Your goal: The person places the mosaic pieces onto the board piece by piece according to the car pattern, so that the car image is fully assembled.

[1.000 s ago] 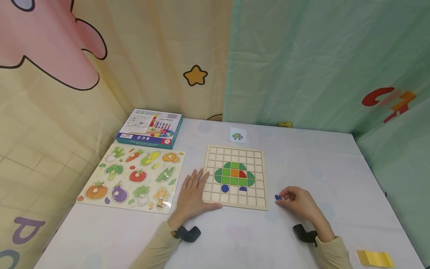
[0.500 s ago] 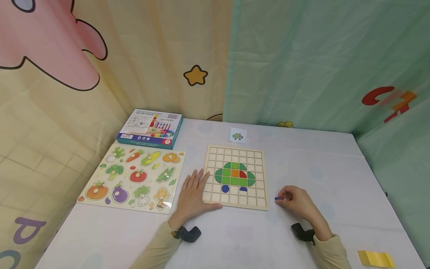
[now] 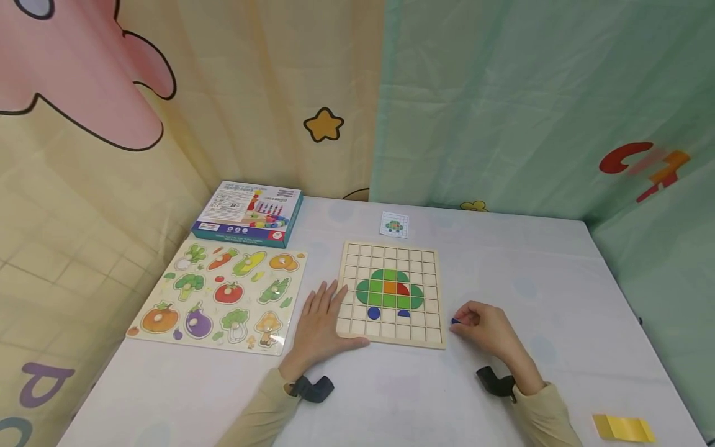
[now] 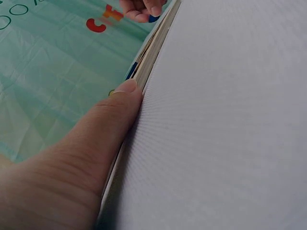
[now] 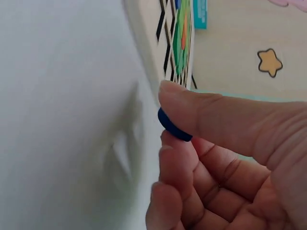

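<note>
A wooden grid board lies on the table, with green, orange, red and blue pieces set in its squares as a picture. My left hand rests at the board's left front corner, fingers straight and spread, the thumb along the front edge. In the left wrist view the thumb lies against that edge. Just right of the board, my right hand pinches a small blue half-round piece between thumb and fingers. Lower on the board sit a full blue circle and a blue half circle.
Behind the board lies a small printed card with a like picture. To the left are a vegetable puzzle board and a flat toy box. A folded yellow piece lies at the front right. Curtains border the table.
My right hand has moved slightly left and away from me, bringing the blue half-round piece nearer the board. The left hand stays in place.
</note>
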`<act>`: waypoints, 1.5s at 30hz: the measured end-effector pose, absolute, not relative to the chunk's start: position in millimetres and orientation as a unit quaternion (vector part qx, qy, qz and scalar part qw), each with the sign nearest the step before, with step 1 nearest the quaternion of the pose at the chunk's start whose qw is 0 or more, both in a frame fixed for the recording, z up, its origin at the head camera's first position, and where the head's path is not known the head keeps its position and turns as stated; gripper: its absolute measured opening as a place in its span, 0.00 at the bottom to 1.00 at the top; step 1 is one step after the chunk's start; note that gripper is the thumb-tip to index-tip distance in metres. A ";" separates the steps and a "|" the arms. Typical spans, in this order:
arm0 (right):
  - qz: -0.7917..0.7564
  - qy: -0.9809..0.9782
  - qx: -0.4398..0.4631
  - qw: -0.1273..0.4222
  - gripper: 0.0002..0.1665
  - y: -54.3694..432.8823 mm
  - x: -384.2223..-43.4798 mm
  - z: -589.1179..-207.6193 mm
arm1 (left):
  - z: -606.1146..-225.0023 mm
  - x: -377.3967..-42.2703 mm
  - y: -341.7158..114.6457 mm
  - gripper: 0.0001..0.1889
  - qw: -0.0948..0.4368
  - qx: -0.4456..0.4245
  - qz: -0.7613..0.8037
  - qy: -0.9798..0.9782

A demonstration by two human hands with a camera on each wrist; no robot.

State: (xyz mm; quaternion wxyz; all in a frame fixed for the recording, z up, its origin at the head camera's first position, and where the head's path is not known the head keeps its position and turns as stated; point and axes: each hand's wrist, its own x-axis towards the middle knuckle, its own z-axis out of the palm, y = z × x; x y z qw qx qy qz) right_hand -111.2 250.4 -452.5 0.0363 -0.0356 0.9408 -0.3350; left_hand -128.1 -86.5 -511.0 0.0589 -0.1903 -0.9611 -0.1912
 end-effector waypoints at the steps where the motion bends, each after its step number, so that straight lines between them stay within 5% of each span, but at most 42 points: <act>1: -0.338 0.940 -0.038 0.036 0.10 246.8 -112.9 -451.4 | -511.2 -128.4 -86.8 0.60 0.056 -0.189 -0.190 -0.962; 19: -0.372 0.914 -0.145 0.063 0.10 183.9 -133.0 -456.2 | -511.2 -127.8 -86.4 0.60 0.029 -0.177 -0.181 -0.967; 45: -0.346 0.925 -0.137 0.075 0.10 178.6 -136.6 -461.5 | -509.0 -127.6 -86.6 0.61 0.023 -0.179 -0.180 -0.967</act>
